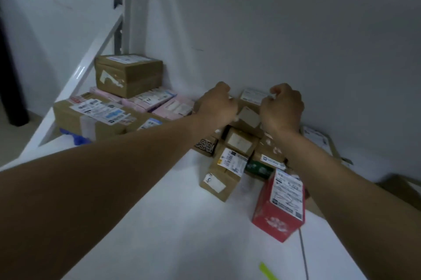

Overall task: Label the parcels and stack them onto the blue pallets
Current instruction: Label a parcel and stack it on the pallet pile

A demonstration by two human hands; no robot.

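Head view: both arms stretch forward over a white table [173, 222] to a heap of parcels against the wall [273, 29]. The small brown box [249, 106] on top sits between the hands. The left hand [218, 105] and right hand [282, 108] curl at its sides, seemingly gripping it; contact is hidden. A red box [279, 209] stands nearer.

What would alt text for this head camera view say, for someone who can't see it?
A person's left hand and right hand reach over a white table to a small brown box atop a heap of labelled parcels by the wall. A red box stands nearer, and stacked cartons sit to the left.
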